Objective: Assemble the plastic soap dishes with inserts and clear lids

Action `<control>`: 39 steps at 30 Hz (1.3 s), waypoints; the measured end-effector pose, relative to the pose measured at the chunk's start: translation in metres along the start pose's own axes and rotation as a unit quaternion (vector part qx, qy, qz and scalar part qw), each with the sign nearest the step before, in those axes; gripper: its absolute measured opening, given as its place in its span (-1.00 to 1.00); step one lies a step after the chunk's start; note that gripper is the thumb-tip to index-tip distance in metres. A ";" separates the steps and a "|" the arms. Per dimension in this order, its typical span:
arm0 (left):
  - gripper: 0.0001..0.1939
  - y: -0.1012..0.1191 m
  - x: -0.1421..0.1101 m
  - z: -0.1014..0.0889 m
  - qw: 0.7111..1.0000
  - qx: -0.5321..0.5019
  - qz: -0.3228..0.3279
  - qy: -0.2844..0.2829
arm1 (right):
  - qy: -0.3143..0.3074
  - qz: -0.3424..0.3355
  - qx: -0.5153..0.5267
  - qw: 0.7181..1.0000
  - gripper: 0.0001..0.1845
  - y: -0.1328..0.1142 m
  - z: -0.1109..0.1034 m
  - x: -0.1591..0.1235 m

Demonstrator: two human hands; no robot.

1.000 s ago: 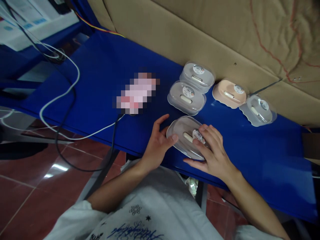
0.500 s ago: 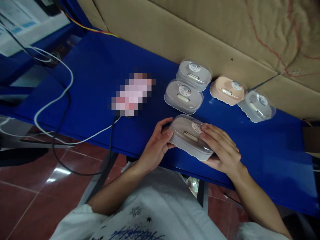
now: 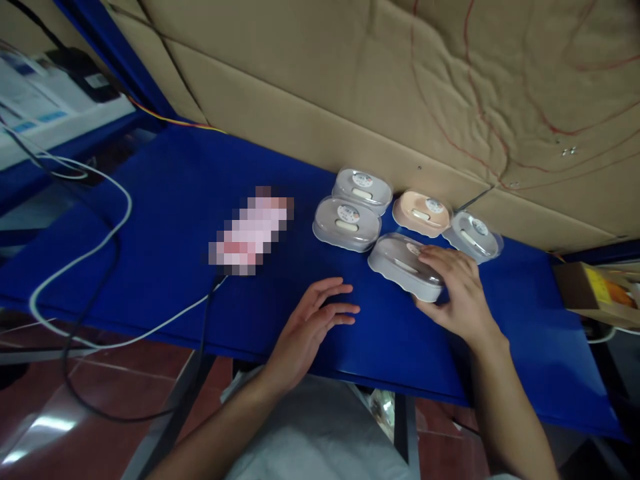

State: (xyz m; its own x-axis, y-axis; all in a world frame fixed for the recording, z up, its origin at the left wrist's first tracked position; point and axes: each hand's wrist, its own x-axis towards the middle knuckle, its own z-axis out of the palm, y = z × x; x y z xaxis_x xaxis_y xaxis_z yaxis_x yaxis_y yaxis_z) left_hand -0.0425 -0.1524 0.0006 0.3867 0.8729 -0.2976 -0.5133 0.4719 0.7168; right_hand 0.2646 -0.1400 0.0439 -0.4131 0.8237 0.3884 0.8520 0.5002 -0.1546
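Observation:
Gripped at its right end by my right hand (image 3: 463,293) is a grey oval box with a clear lid (image 3: 400,257), a pale bar and a round sticker on top. It is tilted a little, close to the other boxes; whether it touches the table is unclear. My left hand (image 3: 313,327) hovers over the blue table with fingers apart, holding nothing. Behind stand two similar grey boxes, a front one (image 3: 347,233) and a back one (image 3: 364,180). A peach box (image 3: 420,215) and another grey box (image 3: 473,240) are to the right of them.
A blurred-out pink object (image 3: 253,233) lies on the blue table (image 3: 165,200), with a cable (image 3: 204,313) at its near end. A white cable (image 3: 130,200) loops at the left. Brown cardboard (image 3: 300,87) lines the back. An open carton (image 3: 600,293) stands at the right.
My left hand has let go of the grey box and drawn back. My right hand has carried the box away from my body, towards the other boxes. The view has shifted.

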 end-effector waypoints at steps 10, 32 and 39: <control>-0.80 -0.005 0.002 -0.002 1.000 -0.003 -0.001 -0.012 | -0.051 0.079 0.016 0.995 -0.35 0.022 0.019 -0.007; -0.80 -0.007 0.001 -0.005 0.999 0.005 -0.008 -0.036 | -0.029 0.168 -0.091 0.981 -0.31 0.069 0.039 -0.020; -0.75 -0.007 0.002 -0.003 0.999 0.024 -0.014 -0.025 | 0.002 0.191 -0.117 0.974 -0.25 0.073 0.044 -0.021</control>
State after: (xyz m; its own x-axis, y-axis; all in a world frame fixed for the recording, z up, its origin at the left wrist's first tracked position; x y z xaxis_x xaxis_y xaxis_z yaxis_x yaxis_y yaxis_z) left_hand -0.0407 -0.1530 -0.0069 0.4390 0.8516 -0.2866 -0.4643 0.4881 0.7390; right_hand 0.3211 -0.1092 -0.0157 -0.0498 0.9368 0.3462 0.9937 0.0812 -0.0767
